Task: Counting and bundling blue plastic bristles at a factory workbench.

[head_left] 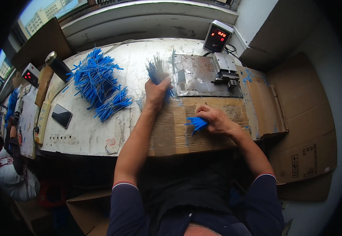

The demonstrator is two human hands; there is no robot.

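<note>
My left hand (158, 91) is closed round a bundle of thin wires with blue sleeves (154, 67), held near the left edge of the metal plate. Their bare wire ends, some with small loops, point away from me, and motion blurs them slightly. In my right hand (215, 119) is a smaller bundle of blue-sleeved wires (197, 123), gripped over the cardboard with the blue ends toward the left. My right fingers hide its other end. A large tangled pile of blue-sleeved wires (96, 78) lies on the table to the left of both hands.
A metal plate (194, 80) carries a small clamp-like fixture (227, 71); a counter with red digits (218, 36) stands behind. Cardboard (214, 142) covers the front edge. Left are a phone (62, 116), dark flask (57, 66) and power strip (42, 122). Another person (15, 177) sits far left.
</note>
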